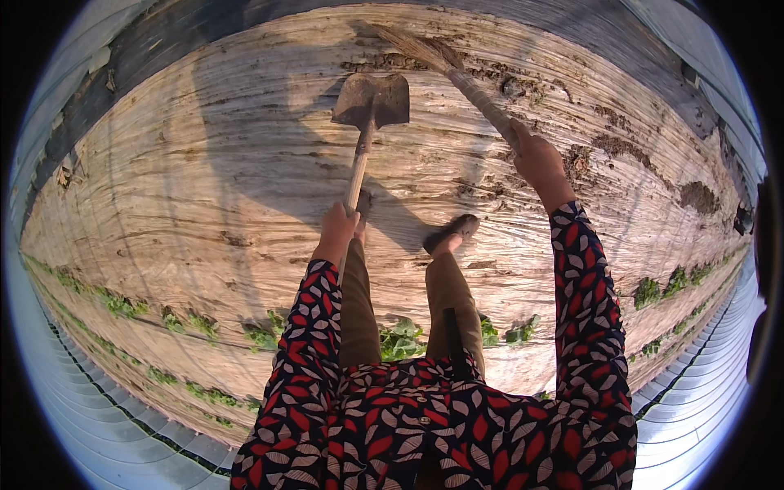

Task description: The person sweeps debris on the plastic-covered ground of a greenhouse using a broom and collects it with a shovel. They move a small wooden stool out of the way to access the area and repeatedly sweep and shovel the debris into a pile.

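My left hand (338,225) is wrapped around the wooden handle of a shovel (361,160). Its rusty metal blade (373,101) is ahead of me, over the pale plastic sheeting (263,141). In my right hand (539,160) is the bound handle of a straw broom (481,101). The broom's bristles (416,48) point forward and to the left, by a strip of loose soil (398,61). Whether the blade rests on the sheeting, I cannot tell. My legs stand between the two hands.
Clumps of brown soil (698,197) lie scattered to the right on the wrinkled sheeting. Rows of green leafy plants (401,340) run across behind my feet. A dark ground cover (184,43) borders the far side. Curved translucent greenhouse walls (110,422) enclose both sides.
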Demonstrator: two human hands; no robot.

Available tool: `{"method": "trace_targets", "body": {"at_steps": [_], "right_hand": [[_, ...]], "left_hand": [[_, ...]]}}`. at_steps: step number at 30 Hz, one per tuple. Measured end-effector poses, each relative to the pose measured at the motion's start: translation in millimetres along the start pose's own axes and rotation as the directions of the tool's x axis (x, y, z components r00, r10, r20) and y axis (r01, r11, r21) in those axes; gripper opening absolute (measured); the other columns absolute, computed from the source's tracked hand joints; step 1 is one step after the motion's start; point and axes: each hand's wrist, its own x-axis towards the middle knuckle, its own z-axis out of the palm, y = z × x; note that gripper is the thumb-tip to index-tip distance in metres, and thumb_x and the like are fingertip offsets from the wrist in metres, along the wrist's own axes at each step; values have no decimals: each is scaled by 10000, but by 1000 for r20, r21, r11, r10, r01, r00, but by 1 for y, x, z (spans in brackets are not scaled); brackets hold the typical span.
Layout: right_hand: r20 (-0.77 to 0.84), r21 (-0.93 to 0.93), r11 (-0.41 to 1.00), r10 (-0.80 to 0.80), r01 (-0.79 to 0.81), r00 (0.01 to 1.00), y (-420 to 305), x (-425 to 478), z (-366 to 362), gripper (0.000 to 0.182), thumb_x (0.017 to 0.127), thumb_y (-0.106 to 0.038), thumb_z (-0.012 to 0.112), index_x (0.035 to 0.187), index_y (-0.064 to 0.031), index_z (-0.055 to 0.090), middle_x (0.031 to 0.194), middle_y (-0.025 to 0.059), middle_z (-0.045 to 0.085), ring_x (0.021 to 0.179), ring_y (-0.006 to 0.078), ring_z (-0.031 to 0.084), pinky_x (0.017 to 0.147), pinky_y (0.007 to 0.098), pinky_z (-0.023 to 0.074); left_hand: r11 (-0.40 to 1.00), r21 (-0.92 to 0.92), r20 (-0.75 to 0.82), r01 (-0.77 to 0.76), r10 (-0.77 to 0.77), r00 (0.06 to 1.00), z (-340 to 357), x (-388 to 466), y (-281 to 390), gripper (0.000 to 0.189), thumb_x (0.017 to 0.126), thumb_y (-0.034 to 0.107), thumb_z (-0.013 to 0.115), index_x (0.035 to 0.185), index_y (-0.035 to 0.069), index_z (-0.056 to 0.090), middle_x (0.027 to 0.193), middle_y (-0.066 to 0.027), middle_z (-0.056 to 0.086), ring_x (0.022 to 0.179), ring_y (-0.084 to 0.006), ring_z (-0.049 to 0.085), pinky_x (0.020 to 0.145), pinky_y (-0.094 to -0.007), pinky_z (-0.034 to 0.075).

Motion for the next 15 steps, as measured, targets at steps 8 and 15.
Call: {"method": "trace_targets", "body": {"at_steps": [8,15], "right_hand": [[112,-103,994,-32,44,993,-49,57,1,520,846,-88,525,1347,-154,405,880,187,669,818,371,656,663,483,523],[139,-102,963,-234,249,962,-39,39,33,428,894,-90,479,1316,-30,436,843,176,668,763,326,662,649,446,526]], "left_hand": [[992,121,32,27,-31,999,-1,7,11,371,807,270,675,970,-21,513,883,-263,640,861,-443,621,733,-505,513],[991,132,44,-16,11,999,14,13,11,380,814,267,668,993,-16,490,865,-261,644,843,-439,631,711,-494,526]]}}
